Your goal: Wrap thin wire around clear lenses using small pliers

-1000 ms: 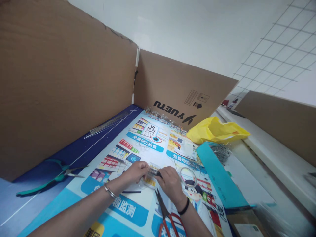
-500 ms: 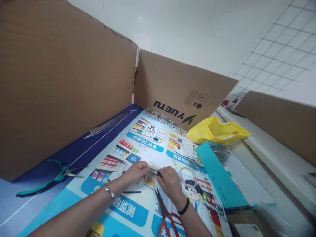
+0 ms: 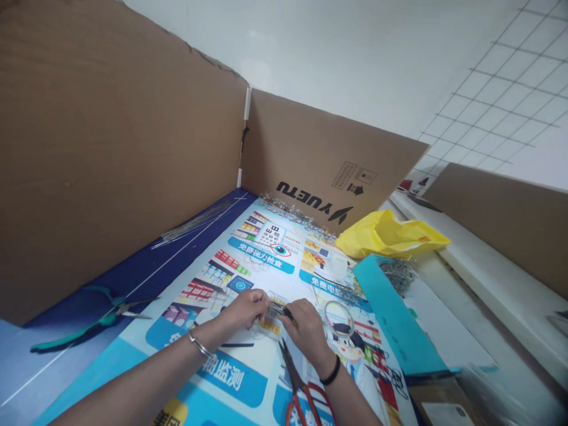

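Note:
My left hand (image 3: 251, 309) is closed, its fingertips pinching one end of a small dark and silvery metal piece (image 3: 278, 308). The other end is gripped by my right hand (image 3: 304, 325), whose fingers are also closed. Thin wire seems to hang beneath the piece, though its shape is unclear. Just below, red-handled scissors (image 3: 298, 387) lie with the blades pointing up between my forearms. A coil of thin wire (image 3: 339, 318) rests right of my right hand. All this is over a printed poster sheet (image 3: 284, 286).
Green-handled pliers (image 3: 106, 319) lie open at the left, below long thin wires (image 3: 190, 225). Tangled wire pieces (image 3: 297, 213) line the back edge. At the right are a yellow bag (image 3: 386, 234) and a teal box (image 3: 394, 316) with wire bits. Cardboard walls (image 3: 124, 136) stand behind.

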The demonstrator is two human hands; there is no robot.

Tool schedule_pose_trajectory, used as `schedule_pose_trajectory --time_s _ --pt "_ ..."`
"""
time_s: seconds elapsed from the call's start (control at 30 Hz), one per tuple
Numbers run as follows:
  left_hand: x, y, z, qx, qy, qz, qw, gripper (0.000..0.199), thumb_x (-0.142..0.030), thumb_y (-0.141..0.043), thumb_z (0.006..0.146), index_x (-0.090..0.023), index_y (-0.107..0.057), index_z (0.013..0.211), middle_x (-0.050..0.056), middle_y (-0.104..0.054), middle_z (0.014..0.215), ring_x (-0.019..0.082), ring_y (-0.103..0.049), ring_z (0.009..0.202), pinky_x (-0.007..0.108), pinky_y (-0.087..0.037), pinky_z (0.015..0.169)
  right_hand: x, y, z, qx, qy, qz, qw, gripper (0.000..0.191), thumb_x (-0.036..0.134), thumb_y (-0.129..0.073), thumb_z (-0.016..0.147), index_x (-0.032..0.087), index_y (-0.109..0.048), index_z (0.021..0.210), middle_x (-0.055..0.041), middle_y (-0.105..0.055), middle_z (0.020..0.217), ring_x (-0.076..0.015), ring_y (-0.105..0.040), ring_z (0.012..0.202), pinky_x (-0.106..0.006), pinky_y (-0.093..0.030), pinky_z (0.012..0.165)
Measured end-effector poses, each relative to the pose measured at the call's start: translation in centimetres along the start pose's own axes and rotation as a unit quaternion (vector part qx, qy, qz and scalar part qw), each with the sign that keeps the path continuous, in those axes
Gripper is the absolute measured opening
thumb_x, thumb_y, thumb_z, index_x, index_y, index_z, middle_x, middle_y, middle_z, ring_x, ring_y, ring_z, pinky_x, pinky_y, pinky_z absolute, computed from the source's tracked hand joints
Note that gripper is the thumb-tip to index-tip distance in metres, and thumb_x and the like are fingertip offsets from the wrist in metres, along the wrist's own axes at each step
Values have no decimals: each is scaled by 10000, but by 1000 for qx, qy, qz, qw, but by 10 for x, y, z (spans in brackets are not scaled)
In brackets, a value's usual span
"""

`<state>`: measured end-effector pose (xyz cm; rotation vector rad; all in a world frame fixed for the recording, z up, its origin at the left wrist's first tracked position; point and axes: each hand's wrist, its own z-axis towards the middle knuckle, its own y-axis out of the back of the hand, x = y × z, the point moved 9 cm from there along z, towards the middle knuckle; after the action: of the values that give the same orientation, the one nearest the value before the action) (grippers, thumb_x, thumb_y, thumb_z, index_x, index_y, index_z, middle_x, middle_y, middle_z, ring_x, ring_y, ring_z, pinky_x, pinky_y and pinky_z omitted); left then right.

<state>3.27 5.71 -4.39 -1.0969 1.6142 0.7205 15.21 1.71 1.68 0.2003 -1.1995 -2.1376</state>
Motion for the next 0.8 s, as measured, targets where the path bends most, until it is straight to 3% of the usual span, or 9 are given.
schedule_pose_trajectory --time_s 0.8 --pt "-5 -5 -4 30 4 15 999 50 -176 -461 664 -171 -510 673 -76 -505 451 41 -321 285 175 -244 331 -3 -2 -2 -6 -5 -1 1000 223 361 -443 903 174 -563 885 -52 -561 723 -185 -496 719 -318 -405 657"
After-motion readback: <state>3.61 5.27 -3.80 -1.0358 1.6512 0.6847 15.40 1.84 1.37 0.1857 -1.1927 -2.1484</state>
